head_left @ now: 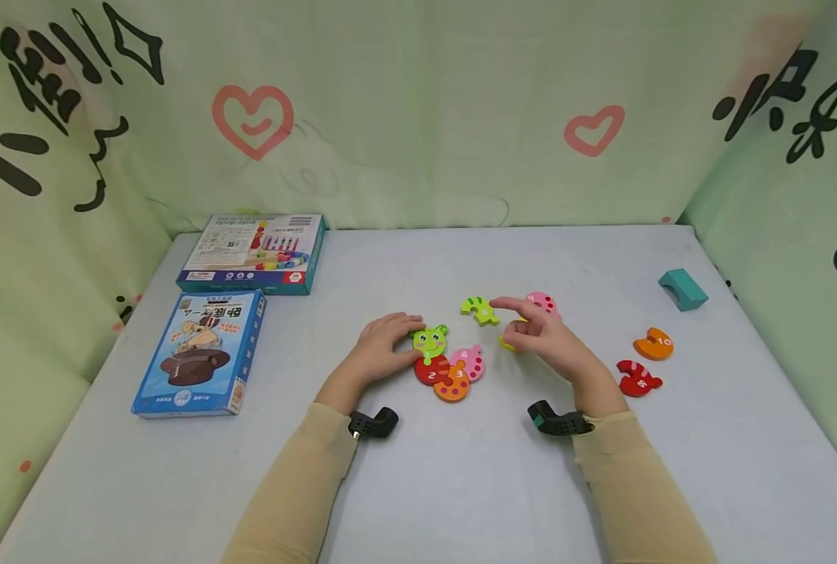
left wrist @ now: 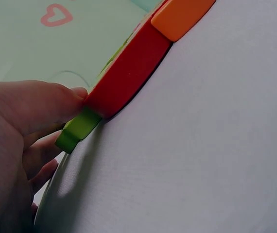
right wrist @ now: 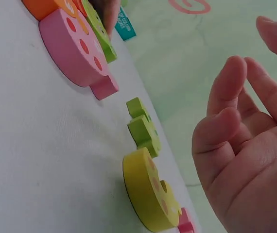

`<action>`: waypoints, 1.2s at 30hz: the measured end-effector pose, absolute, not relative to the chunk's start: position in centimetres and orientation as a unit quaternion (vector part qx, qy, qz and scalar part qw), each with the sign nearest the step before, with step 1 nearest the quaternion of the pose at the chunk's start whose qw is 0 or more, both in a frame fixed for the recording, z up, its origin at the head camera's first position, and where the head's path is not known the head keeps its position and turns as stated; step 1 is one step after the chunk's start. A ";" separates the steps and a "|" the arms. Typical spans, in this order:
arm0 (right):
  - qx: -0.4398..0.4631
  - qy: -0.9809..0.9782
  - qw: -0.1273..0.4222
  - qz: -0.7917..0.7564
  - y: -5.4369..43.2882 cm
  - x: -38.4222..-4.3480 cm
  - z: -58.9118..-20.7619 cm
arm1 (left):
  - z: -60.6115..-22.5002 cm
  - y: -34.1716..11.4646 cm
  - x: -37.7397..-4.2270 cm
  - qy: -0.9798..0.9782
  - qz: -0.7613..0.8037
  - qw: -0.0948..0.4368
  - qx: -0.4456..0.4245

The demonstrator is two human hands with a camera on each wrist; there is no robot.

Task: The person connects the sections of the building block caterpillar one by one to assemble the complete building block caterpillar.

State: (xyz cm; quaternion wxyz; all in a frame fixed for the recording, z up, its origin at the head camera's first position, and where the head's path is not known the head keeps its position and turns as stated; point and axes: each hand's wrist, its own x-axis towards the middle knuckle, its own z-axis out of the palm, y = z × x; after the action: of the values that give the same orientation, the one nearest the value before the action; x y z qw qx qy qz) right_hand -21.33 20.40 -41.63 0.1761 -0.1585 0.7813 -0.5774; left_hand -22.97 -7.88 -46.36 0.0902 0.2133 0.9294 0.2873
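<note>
My left hand (head_left: 385, 346) pinches the green caterpillar-head puzzle piece (head_left: 429, 341), its thumb close to the red piece (head_left: 429, 373) marked 2. Joined on after the red one are an orange piece (head_left: 451, 385) marked 3 and a pink piece (head_left: 469, 363) marked 4. Over loose pieces hovers my right hand (head_left: 541, 333), index finger extended, the others bent, holding nothing. Nearby lie a striped green piece (head_left: 480, 311), a pink dotted piece (head_left: 542, 301) and a yellow piece (right wrist: 146, 194); the hand mostly hides the yellow one in the head view.
To the right lie an orange piece (head_left: 654, 345) marked 10, a red striped piece (head_left: 638, 379) and a teal arch block (head_left: 683, 289). On the left are a blue box (head_left: 196, 352) and another game box (head_left: 249, 251). Printed cloth walls surround the white table (head_left: 447, 486).
</note>
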 end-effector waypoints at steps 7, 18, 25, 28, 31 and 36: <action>-0.144 0.832 0.188 -0.501 19.2 -22.7 -41.7 | -46.6 -7.9 -23.0 0.929 0.287 0.080 0.219; -0.109 0.854 0.218 -0.460 18.8 -25.8 -42.0 | -46.6 -7.9 -23.1 0.929 0.288 0.075 0.220; -0.107 0.875 0.220 -0.417 19.1 -26.9 -43.0 | -46.6 -7.9 -23.1 0.930 0.285 0.076 0.222; -0.111 0.886 0.220 -0.392 19.1 -27.2 -43.0 | -46.6 -7.9 -23.2 0.930 0.284 0.074 0.222; -0.118 0.894 0.224 -0.370 19.1 -27.5 -43.0 | -46.6 -7.9 -23.2 0.930 0.283 0.073 0.221; -0.128 0.901 0.230 -0.346 19.1 -27.7 -43.1 | -46.7 -7.9 -23.2 0.931 0.280 0.074 0.221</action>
State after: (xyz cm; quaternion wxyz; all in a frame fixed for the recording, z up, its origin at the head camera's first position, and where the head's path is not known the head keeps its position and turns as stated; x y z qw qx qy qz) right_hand -27.74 19.12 -43.13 0.2297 -0.1276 0.9006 -0.3462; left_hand -23.17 -7.88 -46.68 0.0737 0.2206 0.9314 0.2800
